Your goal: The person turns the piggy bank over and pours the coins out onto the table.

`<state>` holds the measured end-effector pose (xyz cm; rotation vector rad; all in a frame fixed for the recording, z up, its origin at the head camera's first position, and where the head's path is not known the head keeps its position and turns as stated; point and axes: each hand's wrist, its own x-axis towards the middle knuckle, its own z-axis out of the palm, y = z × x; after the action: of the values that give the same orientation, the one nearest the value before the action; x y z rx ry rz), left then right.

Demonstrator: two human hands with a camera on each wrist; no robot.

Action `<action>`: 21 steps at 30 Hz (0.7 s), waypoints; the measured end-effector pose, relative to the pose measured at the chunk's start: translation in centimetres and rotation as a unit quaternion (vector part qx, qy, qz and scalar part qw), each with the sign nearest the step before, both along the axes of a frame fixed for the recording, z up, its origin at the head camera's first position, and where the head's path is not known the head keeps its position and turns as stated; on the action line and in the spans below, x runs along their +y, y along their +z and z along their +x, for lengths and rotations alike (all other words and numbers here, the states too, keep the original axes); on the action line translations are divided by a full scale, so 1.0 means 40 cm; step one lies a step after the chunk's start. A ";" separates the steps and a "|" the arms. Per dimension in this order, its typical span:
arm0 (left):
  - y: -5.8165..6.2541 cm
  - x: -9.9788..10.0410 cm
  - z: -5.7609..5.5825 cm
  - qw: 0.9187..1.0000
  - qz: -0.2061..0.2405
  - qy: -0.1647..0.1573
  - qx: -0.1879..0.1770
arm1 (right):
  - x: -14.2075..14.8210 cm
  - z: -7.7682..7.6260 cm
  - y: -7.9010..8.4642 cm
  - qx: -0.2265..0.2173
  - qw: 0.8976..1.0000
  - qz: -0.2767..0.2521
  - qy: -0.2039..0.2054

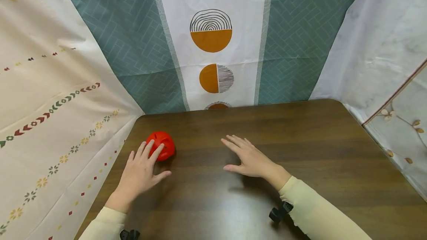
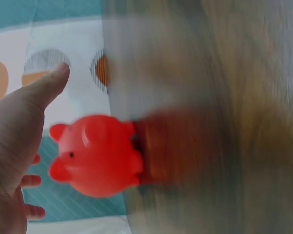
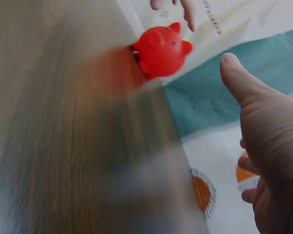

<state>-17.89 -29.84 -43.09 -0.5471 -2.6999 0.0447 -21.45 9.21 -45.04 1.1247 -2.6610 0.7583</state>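
A red piggy bank [image 1: 163,144] stands on the table's far left part, a dark slot in its top. In the left wrist view the piggy bank [image 2: 100,156] shows its ears, an eye and short feet on the wood. My left hand [image 1: 138,173] is right by it, fingers spread and thumb out; in the head view the fingertips overlap its near side, and whether they touch cannot be told. Over the middle of the table my right hand [image 1: 248,158] hovers with straight fingers, holding nothing. The right wrist view has the piggy bank [image 3: 161,51] beyond the right thumb.
The brown wooden table [image 1: 213,132] reflects light at its near middle. A teal and white patterned cloth [image 1: 213,56] hangs behind its far edge. Patterned cream cloth [image 1: 60,129] borders the left side, and a white marbled cloth [image 1: 383,55] the right. Both wrists carry small black cameras [image 1: 280,211].
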 end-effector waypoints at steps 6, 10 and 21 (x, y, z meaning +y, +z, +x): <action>-0.005 -0.044 -0.029 1.000 0.007 -0.010 0.013 | -0.088 -0.029 0.000 0.000 0.999 0.012 0.037; -0.006 -0.064 -0.048 1.000 0.015 -0.005 0.012 | -0.138 -0.046 -0.004 -0.005 0.998 0.026 0.050; -0.016 -0.110 -0.102 0.998 0.054 -0.002 -0.028 | -0.279 -0.105 0.003 -0.022 0.995 0.042 0.088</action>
<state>-21.97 -34.23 -43.74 -0.5287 -2.7366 -0.1174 -25.66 -1.96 -44.92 1.3938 -2.6789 0.7136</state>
